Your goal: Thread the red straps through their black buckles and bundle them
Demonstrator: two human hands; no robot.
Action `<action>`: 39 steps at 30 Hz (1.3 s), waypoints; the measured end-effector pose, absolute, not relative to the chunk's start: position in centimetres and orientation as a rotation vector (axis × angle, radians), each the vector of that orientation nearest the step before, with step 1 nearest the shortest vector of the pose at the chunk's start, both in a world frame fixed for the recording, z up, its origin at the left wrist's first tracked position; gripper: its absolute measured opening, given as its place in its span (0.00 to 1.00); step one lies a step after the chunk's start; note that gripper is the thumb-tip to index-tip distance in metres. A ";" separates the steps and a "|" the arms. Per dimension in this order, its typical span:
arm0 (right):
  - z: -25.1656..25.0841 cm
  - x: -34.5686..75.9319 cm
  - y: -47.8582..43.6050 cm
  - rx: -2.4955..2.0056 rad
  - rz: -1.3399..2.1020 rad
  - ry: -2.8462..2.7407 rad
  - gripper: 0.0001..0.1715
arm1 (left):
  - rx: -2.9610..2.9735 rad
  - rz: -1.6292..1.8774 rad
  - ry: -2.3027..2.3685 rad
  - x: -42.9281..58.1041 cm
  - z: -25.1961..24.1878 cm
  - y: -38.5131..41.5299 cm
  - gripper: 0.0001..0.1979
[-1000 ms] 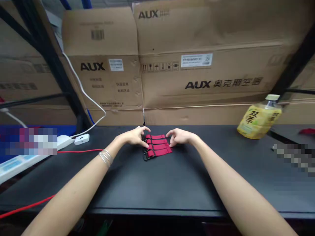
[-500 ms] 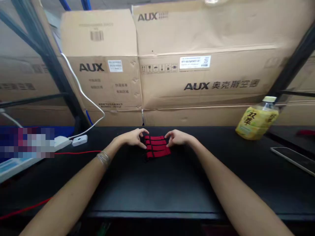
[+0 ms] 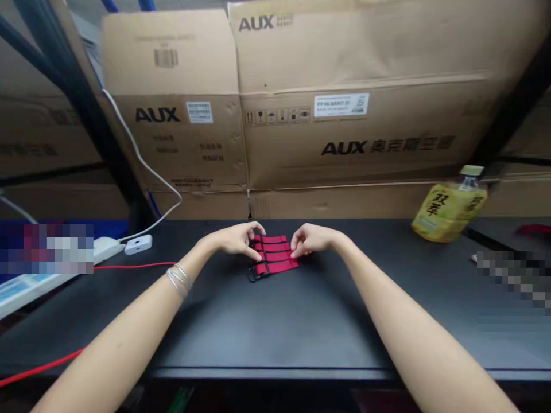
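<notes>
A white power strip is cut off at left. By the left hand, thumb and fingers parted, red straps on the dark table are partly covered; whether they are pinched by the right hand cannot be told.

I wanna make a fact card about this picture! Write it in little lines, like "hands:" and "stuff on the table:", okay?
Straps: four red straps with black bands, side by side
Left hand: thumb and index finger spread, at the straps' left end
Right hand: fingertips at the straps' right end; pinching or not, I can't tell
Wrist: silvery bracelet on the left arm
Table: black tabletop
Far right: yellow-labelled bottle
Far left: white power strip
Behind: cardboard boxes marked AUX
</notes>
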State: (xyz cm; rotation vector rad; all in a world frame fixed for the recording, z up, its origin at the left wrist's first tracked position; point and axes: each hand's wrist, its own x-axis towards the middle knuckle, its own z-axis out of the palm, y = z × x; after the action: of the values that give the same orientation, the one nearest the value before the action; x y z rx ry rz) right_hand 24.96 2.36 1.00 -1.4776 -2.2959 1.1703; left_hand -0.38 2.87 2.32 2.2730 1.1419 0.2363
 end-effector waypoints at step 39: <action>1.3 26.1 2.3 -1.561 1.244 -2.491 0.13 | 2.264 0.178 1.145 0.7 1.9 2.3 0.40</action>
State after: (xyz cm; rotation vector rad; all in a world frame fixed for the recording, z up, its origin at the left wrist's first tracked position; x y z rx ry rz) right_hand 26.10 2.27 1.29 -1.5606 -2.4914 1.2441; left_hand 0.66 2.28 1.91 2.2636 1.1454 0.1783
